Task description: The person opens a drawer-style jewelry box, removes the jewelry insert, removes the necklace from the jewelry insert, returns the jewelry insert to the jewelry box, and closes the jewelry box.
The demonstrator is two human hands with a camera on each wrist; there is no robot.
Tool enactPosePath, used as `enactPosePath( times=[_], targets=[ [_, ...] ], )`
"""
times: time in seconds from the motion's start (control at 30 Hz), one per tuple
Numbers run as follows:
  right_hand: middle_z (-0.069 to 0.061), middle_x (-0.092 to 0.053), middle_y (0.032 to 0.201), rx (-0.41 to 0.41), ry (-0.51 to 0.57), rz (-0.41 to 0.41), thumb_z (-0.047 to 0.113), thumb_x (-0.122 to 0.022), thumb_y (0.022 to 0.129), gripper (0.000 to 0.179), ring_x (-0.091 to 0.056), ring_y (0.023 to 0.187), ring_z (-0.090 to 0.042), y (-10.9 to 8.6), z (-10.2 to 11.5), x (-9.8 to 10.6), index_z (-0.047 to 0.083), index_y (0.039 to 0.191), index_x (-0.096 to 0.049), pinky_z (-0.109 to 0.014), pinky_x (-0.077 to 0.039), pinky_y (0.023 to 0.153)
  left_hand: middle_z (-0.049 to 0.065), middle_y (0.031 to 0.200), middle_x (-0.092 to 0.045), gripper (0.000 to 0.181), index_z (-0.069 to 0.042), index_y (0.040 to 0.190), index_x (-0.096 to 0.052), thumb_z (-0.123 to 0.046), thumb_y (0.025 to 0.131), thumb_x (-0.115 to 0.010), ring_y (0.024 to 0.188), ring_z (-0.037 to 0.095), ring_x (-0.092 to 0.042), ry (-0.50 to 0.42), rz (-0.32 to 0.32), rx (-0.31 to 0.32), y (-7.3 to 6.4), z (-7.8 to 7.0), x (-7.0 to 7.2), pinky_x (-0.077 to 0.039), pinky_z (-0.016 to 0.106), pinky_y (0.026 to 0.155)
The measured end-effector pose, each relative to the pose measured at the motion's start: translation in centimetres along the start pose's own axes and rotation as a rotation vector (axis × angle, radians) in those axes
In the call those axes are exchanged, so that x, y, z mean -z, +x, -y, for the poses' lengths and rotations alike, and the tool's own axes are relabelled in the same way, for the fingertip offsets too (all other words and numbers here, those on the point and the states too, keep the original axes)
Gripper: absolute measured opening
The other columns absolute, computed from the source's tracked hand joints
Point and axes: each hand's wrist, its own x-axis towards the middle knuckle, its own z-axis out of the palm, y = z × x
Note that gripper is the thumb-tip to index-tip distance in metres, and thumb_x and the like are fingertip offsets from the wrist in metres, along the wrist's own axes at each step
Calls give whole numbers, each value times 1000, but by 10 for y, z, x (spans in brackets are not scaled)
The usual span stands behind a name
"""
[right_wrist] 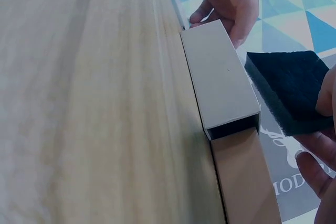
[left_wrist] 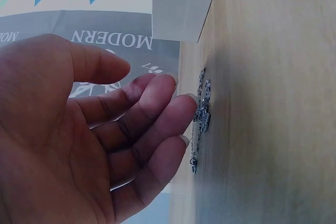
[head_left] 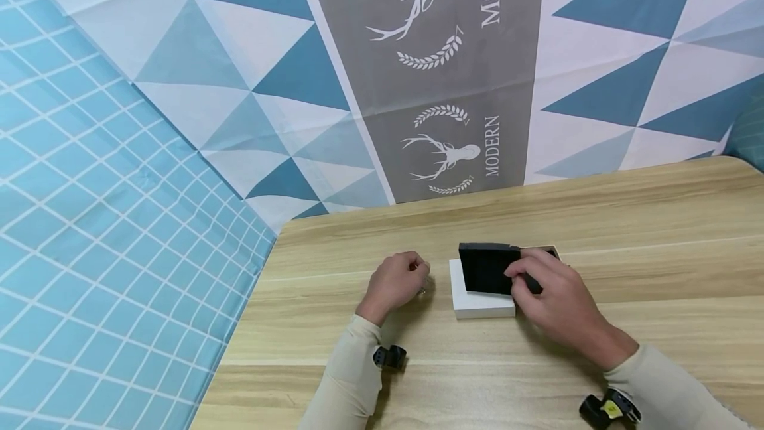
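Note:
My right hand point(head_left: 561, 297) pinches a black foam pad point(head_left: 486, 271) between thumb and fingers, tilted up above a white box point(head_left: 485, 311). In the right wrist view, the foam pad point(right_wrist: 286, 87) is thick with a fuzzy edge. The box is a white sleeve point(right_wrist: 220, 77) with a brown drawer point(right_wrist: 244, 177) slid partly out of its end. Left of the box, my left hand point(head_left: 395, 283) holds nothing, its fingers loosely curved. A silver chain point(left_wrist: 203, 116) lies on the table right by those fingertips; whether they touch it is unclear.
The wood-grain table point(head_left: 477, 377) ends at a back wall covered in patterned cloth point(head_left: 442, 85) with deer and triangles. A blue grid-patterned cloth point(head_left: 119, 231) hangs along the left edge. Each sleeve carries a black wrist camera point(head_left: 389, 358).

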Motion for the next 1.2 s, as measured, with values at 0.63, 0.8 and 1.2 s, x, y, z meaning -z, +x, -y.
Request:
enactPosePath(
  times=[0.63,0.8,1.2],
  targets=[
    [3,-63,96,-53,39,-31,-5,-57,78,22,-55,83,-9,0,-1,3,10,91,-68,-15,-41,81,-4,75,-68,26,-14,99,-74,-32,102,-56,60,11,-59,-25,80,-73,-1,0,0,-46,32,59],
    [3,-64,96,-60,21,-43,-5,-57,78,22,-54,83,-8,0,-4,6,10,90,-68,-14,-41,81,-6,74,-67,27,-14,97,-74,-33,102,-56,60,10,-58,-10,106,-109,-1,0,-2,-46,31,58],
    [2,-63,93,-45,18,-53,-4,-57,78,20,-55,81,-9,1,-6,5,9,89,-67,-16,-42,79,-3,75,-68,23,-15,100,-74,-30,102,-57,60,8,-56,11,162,-153,-2,-3,-2,-46,28,57]
  ],
)
